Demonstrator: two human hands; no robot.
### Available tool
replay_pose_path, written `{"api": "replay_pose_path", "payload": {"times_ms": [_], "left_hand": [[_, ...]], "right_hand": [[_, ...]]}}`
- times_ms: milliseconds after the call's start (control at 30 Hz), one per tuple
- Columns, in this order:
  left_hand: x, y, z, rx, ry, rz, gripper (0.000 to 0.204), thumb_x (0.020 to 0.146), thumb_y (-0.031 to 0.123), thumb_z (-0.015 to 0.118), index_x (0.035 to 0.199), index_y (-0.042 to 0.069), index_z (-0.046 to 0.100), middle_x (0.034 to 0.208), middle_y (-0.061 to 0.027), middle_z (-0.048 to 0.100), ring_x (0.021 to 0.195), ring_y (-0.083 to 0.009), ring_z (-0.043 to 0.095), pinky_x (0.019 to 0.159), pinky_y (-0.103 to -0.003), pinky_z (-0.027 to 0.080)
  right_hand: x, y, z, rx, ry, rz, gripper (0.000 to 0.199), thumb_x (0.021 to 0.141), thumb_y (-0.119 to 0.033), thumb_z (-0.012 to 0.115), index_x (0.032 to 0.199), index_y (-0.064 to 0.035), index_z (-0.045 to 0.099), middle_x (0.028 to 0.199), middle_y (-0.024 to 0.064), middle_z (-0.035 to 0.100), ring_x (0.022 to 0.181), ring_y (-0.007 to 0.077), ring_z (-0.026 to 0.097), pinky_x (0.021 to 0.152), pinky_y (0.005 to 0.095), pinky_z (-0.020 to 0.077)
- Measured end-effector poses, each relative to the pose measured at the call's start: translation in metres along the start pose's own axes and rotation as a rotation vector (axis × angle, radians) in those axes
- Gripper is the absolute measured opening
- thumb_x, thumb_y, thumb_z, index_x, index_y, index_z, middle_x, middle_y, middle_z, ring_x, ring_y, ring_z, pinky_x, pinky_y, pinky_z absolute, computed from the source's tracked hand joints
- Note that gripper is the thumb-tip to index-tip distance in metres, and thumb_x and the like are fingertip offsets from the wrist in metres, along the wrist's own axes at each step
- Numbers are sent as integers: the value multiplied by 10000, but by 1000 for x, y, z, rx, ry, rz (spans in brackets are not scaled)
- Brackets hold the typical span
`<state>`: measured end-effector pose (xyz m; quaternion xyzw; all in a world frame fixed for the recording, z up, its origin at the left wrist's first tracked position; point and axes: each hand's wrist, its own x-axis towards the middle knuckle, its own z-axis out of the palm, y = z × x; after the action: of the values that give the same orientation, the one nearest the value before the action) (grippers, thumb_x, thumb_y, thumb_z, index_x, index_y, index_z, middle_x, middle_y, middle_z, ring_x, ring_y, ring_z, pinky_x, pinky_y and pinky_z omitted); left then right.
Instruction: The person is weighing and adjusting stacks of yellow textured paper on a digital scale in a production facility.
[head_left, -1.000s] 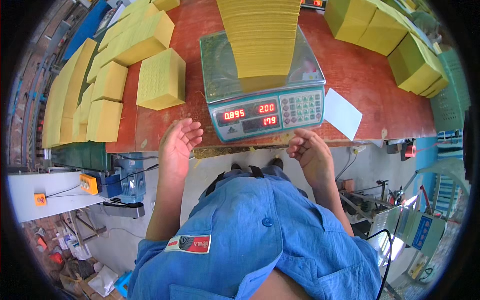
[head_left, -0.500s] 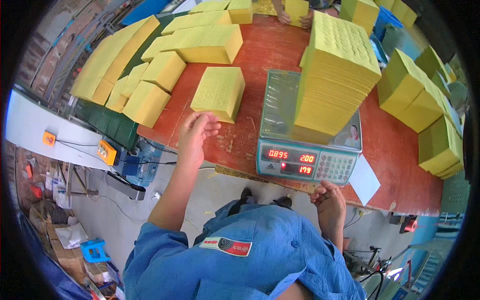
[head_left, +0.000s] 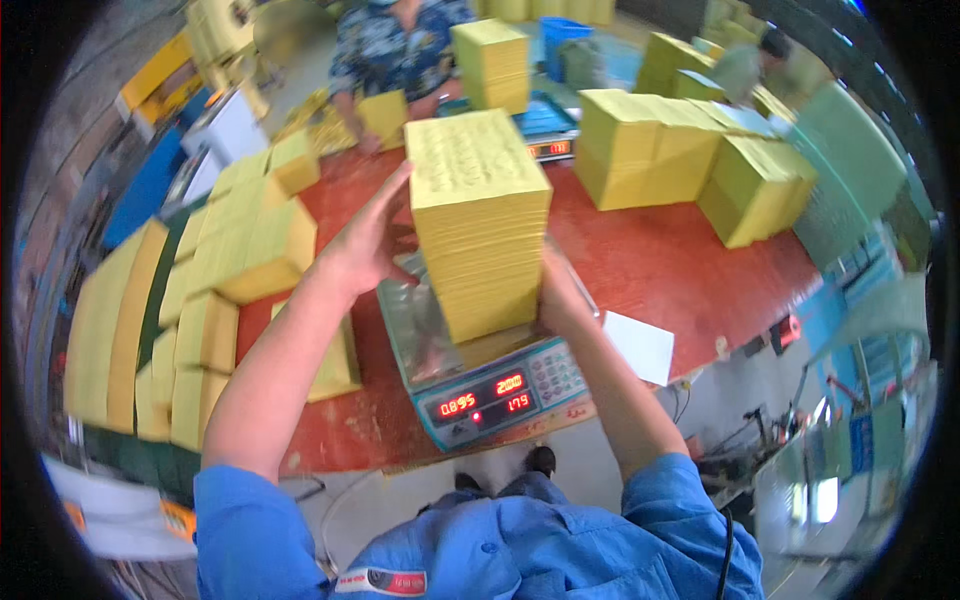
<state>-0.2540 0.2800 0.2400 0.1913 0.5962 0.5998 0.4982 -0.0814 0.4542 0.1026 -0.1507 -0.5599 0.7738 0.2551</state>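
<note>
Yellow stack (head_left: 480, 240) upright on the near scale (head_left: 455, 434) | your left hand (head_left: 364, 245) spread at its left side, contact unclear | your right hand (head_left: 563, 292) at its right, fingers hidden, cannot tell if grasping | press both sides evenly, keeping edges square

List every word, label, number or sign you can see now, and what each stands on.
Lit red digits, not copied out: display of the near scale, slightly blurred.
Keypad marks: same scale, too small to read.
Red digits: far scale, too small to be sure.
Red and white label: blue shirt, too blurred.
Surface marks: top of the yellow stack, illegible.
Blue panel at right: too blurred.
</note>
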Motion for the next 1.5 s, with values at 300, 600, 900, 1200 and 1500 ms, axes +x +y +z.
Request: {"api": "replay_pose_path", "payload": {"times_ms": [300,600,900,1200,1500], "left_hand": [[-1,21,-22,-20,-310,-107,669,927,628,423,1448,208,413,1470,-63,426,1305,-275,417,1041,-533,338],[-47,35,-3,239,-313,-142,1002,783,851,375,1460,113,373,1440,-131,448,1288,-345,450,952,-578,446],[-36,39,2,170,-263,-341,610,898,526,589,1322,90,541,1260,-72,624,1084,-171,623,958,-331,473],[-46,2,52,112,-91,-194,618,930,516,532,1366,80,485,1324,-95,574,1154,-203,591,995,-372,459],[75,-37,222,-156,-148,74,590,944,484,523,1358,68,457,1273,-97,572,1151,-207,567,964,-370,473]], "right_hand": [[-45,6,45,39,127,-127,475,1038,-292,400,1411,3,408,1367,109,506,1260,169,450,1050,293,348],[-101,-5,54,-30,86,-83,446,1033,-202,388,1422,18,379,1397,141,465,1277,185,443,1065,294,338],[-156,35,37,3,236,58,321,1001,-170,439,1242,30,512,1210,128,583,1054,216,597,906,398,487],[-150,31,-4,463,142,335,340,998,-238,494,1237,-3,552,1127,80,632,1013,155,597,863,315,473],[-93,-70,-233,133,211,92,385,990,-290,496,1187,28,586,1076,64,640,976,135,579,839,276,458]]}}
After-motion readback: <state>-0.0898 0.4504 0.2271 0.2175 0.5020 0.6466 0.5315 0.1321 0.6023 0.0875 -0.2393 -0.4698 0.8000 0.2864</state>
